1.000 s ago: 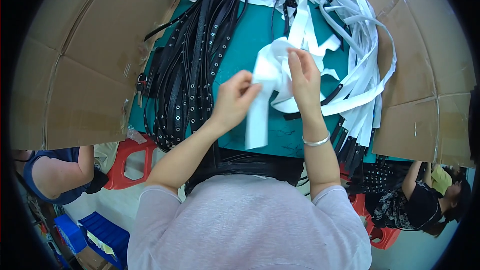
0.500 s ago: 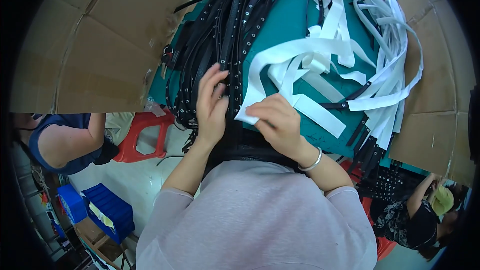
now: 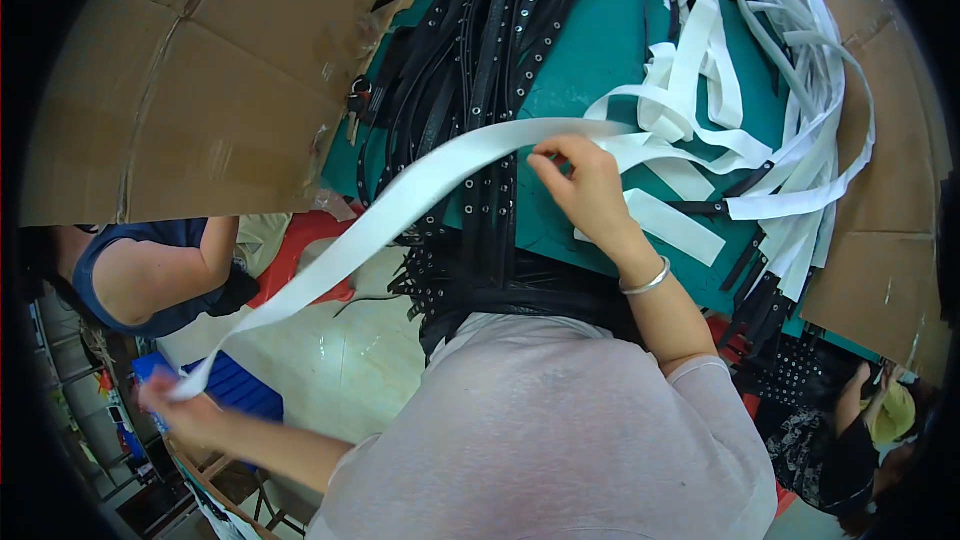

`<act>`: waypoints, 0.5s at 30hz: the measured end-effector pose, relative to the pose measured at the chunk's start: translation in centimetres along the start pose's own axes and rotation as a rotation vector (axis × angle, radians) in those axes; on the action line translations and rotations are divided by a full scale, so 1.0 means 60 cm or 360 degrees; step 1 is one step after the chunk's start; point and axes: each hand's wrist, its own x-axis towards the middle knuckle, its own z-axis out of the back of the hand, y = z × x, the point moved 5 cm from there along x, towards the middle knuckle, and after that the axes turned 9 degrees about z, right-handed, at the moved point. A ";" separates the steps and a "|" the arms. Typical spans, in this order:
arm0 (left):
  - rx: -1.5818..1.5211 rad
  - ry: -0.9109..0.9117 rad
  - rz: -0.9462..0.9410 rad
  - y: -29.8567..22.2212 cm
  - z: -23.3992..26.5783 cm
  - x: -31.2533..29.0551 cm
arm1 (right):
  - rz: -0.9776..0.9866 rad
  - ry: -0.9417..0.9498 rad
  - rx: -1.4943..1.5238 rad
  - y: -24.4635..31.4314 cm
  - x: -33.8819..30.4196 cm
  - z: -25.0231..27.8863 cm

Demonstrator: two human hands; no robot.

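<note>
A long white fabric strip point(image 3: 420, 175) stretches from the work table out past its left side. My left hand point(image 3: 190, 412), blurred by motion, is far out at the lower left, closed on the strip's end. My right hand point(image 3: 592, 190) hovers over the table just below the strip's other part, with its fingers curled in and thumb and fingertips close together. Nothing shows between those fingertips. Beneath the strip lie black straps with metal eyelets point(image 3: 485, 90). Right of my right hand are more loose white strips point(image 3: 690, 90), one with a black end piece point(image 3: 697, 208).
Cardboard walls stand to the left point(image 3: 240, 90) and right point(image 3: 875, 270) of the green table top point(image 3: 590, 50). Keys point(image 3: 357, 105) hang by the left wall. Blue crates point(image 3: 235, 380) and a red stool point(image 3: 300, 240) are on the left. Co-workers point(image 3: 150, 275) sit at both sides.
My left hand has swung from the black straps out to the lower left, pulling the white strip along. My right hand has moved up and slightly right, off the strip's end.
</note>
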 end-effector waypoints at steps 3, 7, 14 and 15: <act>0.0176 -0.0283 -0.0553 -0.209 0.120 0.063 | 0.0061 0.0179 -0.0185 0.004 0.001 -0.027; 0.0599 -0.0167 -0.0707 -0.282 -0.009 -0.074 | -0.0149 0.0909 -0.0414 -0.001 -0.008 -0.083; 0.0689 0.2168 0.1568 0.155 -0.314 -0.508 | -0.0971 0.0641 0.1145 -0.025 -0.024 -0.029; 0.0652 0.2295 0.1659 0.163 -0.336 -0.551 | -0.1063 0.0625 0.1359 -0.019 -0.022 -0.002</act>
